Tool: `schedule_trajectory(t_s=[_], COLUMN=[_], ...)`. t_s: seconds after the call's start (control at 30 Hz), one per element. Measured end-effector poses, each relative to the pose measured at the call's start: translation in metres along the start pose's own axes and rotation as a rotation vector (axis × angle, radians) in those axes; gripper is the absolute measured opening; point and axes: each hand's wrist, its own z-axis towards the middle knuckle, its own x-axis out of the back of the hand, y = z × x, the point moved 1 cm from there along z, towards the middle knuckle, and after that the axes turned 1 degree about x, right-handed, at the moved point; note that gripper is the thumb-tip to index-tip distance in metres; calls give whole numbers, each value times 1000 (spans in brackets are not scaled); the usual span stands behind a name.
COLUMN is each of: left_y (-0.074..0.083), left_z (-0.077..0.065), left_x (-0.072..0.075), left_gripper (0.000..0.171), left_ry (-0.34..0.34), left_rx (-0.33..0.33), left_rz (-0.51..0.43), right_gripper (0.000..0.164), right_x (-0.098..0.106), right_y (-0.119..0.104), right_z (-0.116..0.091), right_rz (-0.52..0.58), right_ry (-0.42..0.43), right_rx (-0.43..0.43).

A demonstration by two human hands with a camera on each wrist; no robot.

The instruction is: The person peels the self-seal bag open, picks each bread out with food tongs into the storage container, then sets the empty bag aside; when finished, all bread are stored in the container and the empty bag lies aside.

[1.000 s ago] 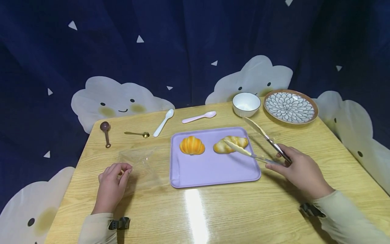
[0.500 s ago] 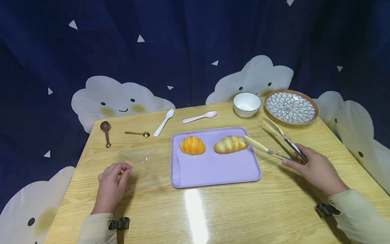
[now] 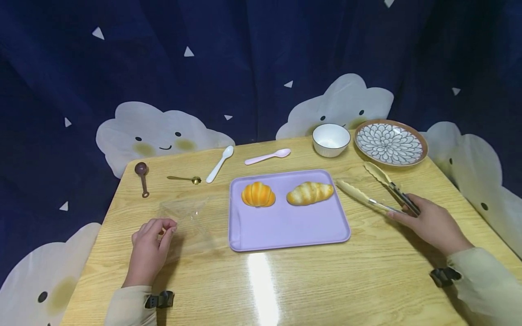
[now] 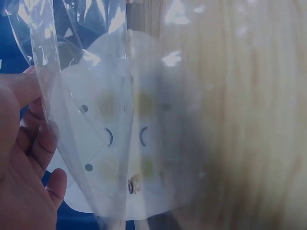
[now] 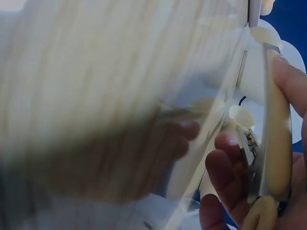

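My left hand (image 3: 148,246) pinches the edge of a clear plastic bag (image 4: 91,120) left of a lilac tray (image 3: 285,231). The bag's mouth stands partly spread in the left wrist view. My right hand (image 3: 436,226) holds food tongs (image 3: 354,191) right of the tray, thumb on one arm and fingers on the other. The tongs' cream tips are spread apart with nothing between them. An orange croissant (image 3: 258,194) lies at the tray's left and a paler, longer bread roll (image 3: 310,194) at its right. In the right wrist view the tongs' beige handle (image 5: 278,124) lies against my thumb.
At the back right stand a white bowl (image 3: 331,140) and a flower-patterned plate (image 3: 389,144). A pink spoon (image 3: 267,156), a white spoon (image 3: 220,164), a small gold spoon (image 3: 183,178) and a brown scoop (image 3: 141,174) lie along the wooden table's back and left.
My right hand has moved right with the tongs, from over the paler roll to beside the tray. The roll stays on the tray. My left hand has not moved.
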Motion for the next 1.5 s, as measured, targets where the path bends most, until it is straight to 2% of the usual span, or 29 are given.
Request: schedule_trajectory(t_s=[0.1,0.2,0.43,0.87,1.1,1.5], left_y=[1,2,2,-1,-12,-32], left_z=[0,0,-2,0,2,5], left_x=[0,0,0,5,10,21], left_gripper=[13,13,14,14,14,11], left_ry=[-2,-5,-2,-11,-4,-54], left_rx=[-7,-7,-6,2,-5,53], left_rz=[-4,-7,-2,23,55,126], right_gripper=[49,51,100,106,107,108], right_x=[0,-1,-6,-4,-3,-2], right_y=[4,6,11,7,7,7], right_z=[0,3,8,7,7,7], right_rz=[-8,-12,-85,-103,-104,-101], right_ry=[-27,-50,-120,-142,-146,-157], right_rx=[-8,-8,-40,-79,-80,-87])
